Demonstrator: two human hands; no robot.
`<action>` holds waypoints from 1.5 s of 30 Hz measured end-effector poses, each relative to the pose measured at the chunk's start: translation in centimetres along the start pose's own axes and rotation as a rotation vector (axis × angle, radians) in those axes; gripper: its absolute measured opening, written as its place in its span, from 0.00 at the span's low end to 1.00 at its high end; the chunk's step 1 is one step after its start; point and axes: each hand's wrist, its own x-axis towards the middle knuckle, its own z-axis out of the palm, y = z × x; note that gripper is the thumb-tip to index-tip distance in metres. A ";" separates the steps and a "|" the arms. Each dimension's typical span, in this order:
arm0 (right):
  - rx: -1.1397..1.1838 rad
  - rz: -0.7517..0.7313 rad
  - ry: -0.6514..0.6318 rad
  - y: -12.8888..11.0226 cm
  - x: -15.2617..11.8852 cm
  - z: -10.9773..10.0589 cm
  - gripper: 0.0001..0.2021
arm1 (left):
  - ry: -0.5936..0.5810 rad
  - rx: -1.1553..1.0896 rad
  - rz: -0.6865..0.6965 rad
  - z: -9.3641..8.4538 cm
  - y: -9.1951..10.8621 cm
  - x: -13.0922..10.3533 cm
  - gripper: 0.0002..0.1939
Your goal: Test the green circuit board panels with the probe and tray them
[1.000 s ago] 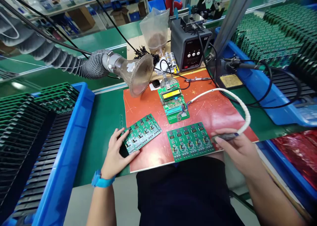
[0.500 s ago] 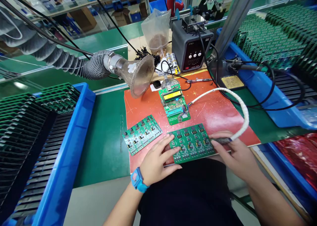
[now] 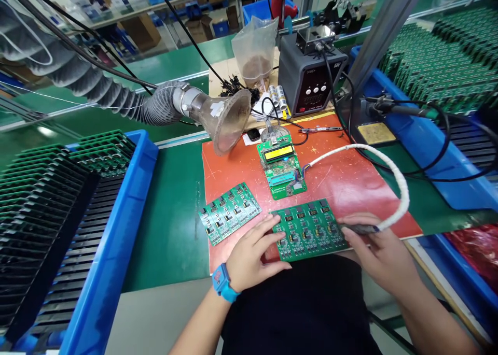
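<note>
A green circuit board (image 3: 307,233) with several small digit displays lies at the front edge of the red mat. My left hand (image 3: 254,249), wearing a blue watch, holds its left end, fingertips on top and thumb along the front edge. My right hand (image 3: 375,249) is closed around a dark probe (image 3: 360,228) on a white-sleeved cable (image 3: 400,181); the probe's front end meets the board's right edge, its contact hidden. Behind stands a programmer board (image 3: 282,166) with a lit yellow screen, where the cable ends. A second circuit board (image 3: 230,213) lies to the left.
Blue bins of upright boards stand at left (image 3: 142,158) and right (image 3: 431,163). A fume extractor funnel (image 3: 233,122) overhangs the red mat (image 3: 330,173). At the back are a grey soldering station (image 3: 307,75) and a plastic bag (image 3: 254,49). Black cables loop at right.
The camera view has shifted slightly, so everything sits a little further right. Both hands keep their places on the board and probe. A blue light on the programmer board looks brighter.
</note>
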 end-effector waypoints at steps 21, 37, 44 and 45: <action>-0.048 0.062 -0.044 0.3 -0.1 0.1 0.07 | 0.010 -0.033 -0.056 0.2 0.2 0.0 0.25; -0.026 0.052 -0.044 0.4 -0.2 -0.1 0.07 | 0.046 -0.091 -0.043 0.5 -0.1 0.0 0.27; -0.007 0.066 -0.058 0.5 -0.1 -0.1 0.07 | 0.048 -0.111 -0.048 0.4 -0.2 0.0 0.26; -0.010 0.066 -0.058 0.5 -0.1 -0.2 0.07 | 0.052 -0.109 -0.045 0.3 -0.1 0.0 0.27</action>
